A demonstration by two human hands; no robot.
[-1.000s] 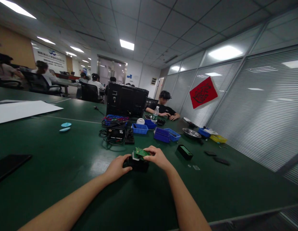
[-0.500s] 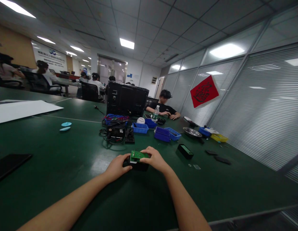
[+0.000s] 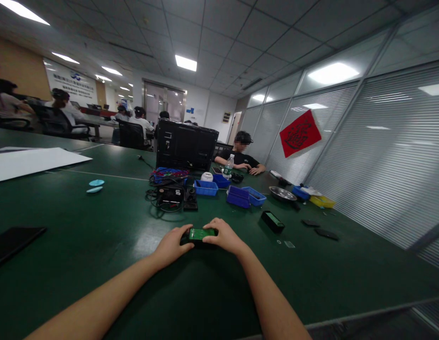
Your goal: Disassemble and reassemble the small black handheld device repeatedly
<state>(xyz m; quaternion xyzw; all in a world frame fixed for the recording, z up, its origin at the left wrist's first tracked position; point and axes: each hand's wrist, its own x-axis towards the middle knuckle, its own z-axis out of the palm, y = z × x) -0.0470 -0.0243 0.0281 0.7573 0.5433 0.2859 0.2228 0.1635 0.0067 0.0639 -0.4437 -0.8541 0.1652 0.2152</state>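
Since the earlier frames, the green circuit board (image 3: 198, 233) has come down from its tilt and now lies level in the mouth of the black case (image 3: 200, 244), and the right hand has lowered with it. At the far left, a white sheet (image 3: 35, 162) and a flat black panel (image 3: 16, 243) are cut off by the picture's edge; what the panel is cannot be made out. Two light-blue pieces (image 3: 96, 182) lie beyond, on the dark green, slightly shiny counter (image 3: 109, 217); seated people, partly hidden by chairs, fill the room behind. The left hand (image 3: 175, 244) is part-open, thumb on the near side and fingers on the far side, clasping the case's left end, which they cover. Behind the case sits a black box (image 3: 171, 194) among tangled cables, before the back of a black screen (image 3: 187, 144). The board lies face up, its long axis running left to right like the case's, straight across in front of the person. The right hand (image 3: 224, 236), also part-open, has hold of the board's right end and hides it; whether it grips the case too cannot be seen. Further right, a second black case (image 3: 272, 221) lies diagonally, near end rightward. Near it is a clear piece (image 3: 289, 244), then dark flat pieces (image 3: 326, 234), too dim to identify, and glass walls with blinds (image 3: 392, 165).
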